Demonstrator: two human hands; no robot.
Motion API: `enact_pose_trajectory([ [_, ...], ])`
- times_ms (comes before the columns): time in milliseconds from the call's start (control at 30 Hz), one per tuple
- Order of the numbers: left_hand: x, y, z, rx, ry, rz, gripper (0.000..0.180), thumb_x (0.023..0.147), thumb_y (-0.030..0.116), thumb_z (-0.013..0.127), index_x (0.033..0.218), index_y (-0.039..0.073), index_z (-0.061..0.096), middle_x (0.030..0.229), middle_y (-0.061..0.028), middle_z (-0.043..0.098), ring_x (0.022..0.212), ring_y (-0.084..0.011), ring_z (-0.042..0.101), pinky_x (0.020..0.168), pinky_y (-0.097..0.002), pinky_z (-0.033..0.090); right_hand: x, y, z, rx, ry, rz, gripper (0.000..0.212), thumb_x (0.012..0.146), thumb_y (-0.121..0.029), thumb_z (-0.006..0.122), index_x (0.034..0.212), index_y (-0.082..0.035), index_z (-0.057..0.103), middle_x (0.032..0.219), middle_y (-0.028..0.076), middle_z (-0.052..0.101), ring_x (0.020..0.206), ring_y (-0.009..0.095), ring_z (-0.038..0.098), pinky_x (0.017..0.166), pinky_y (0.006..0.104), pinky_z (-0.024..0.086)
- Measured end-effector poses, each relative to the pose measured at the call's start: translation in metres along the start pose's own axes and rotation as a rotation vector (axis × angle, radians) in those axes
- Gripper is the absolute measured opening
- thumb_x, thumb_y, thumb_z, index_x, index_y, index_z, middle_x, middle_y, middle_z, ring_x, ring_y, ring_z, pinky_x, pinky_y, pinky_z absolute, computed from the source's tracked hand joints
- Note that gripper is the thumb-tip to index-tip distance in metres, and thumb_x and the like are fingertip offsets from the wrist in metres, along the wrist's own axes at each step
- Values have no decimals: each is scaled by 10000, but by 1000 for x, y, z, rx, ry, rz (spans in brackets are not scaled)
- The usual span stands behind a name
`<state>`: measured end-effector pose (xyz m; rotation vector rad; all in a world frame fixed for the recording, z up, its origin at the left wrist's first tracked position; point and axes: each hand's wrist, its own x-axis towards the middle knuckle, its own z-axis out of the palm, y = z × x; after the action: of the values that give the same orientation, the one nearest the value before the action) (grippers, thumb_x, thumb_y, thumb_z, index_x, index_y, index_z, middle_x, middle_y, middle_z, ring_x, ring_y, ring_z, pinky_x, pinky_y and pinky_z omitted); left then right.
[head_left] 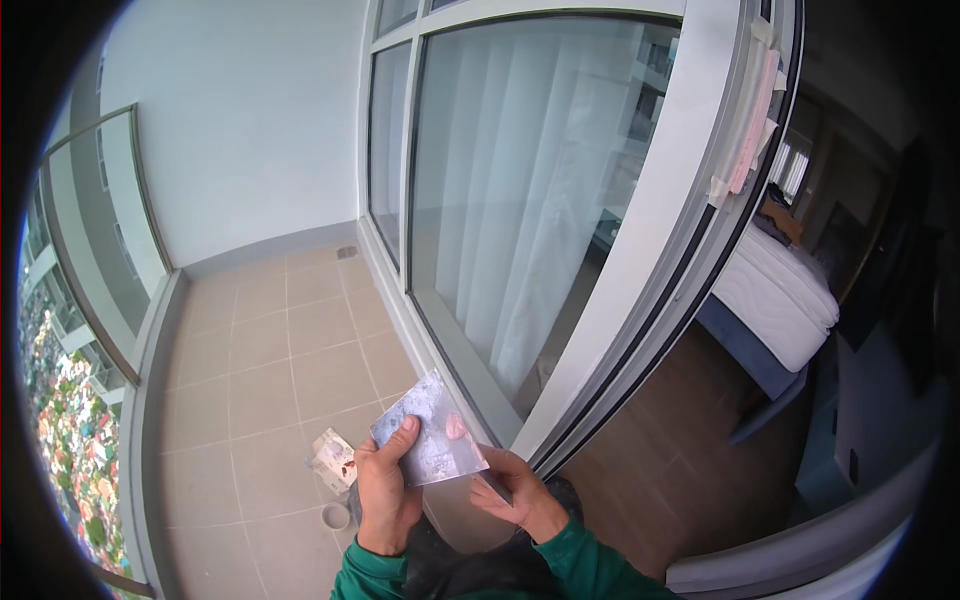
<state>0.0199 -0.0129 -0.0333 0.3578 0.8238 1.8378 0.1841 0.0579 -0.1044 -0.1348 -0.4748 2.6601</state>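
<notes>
A thin, square-cornered grey plate [425, 440] with a smeared, shiny surface is held flat in front of me. A dab of pink paste [456, 426] sits near its right edge. My left hand [388, 495] grips the plate from the left, thumb on top and fingers hidden beneath. At the plate's lower right corner, my right hand [520, 492] is closed round a small flat dark blade [493, 487], whose full shape is hidden by the fingers.
On the tiled balcony floor lie a stained piece of card [334, 460] and a roll of tape [336, 516]. A sliding door frame [640, 230] at right carries masking tape and a pink strip [755, 125]. A glass railing [95, 240] is at left; a mattress [775, 295] is indoors.
</notes>
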Motion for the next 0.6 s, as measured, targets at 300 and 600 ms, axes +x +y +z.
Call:
enact_pose_trajectory([
  [300,24,-10,-36,-39,109,309,314,949,123,628,1196,-65,579,1096,-128,663,992,-217,650,906,-362,511,-5,2,49,-220,517,-637,228,883,-125,679,1079,-25,622,988,51,664,905,175,640,841,317,512],
  [600,12,-40,-27,5,-44,368,186,807,-56,715,993,-57,696,964,-105,705,840,-170,646,812,-313,511,14,16,39,-905,723,-1007,181,897,-106,705,975,54,673,820,9,657,732,63,563,645,232,460],
])
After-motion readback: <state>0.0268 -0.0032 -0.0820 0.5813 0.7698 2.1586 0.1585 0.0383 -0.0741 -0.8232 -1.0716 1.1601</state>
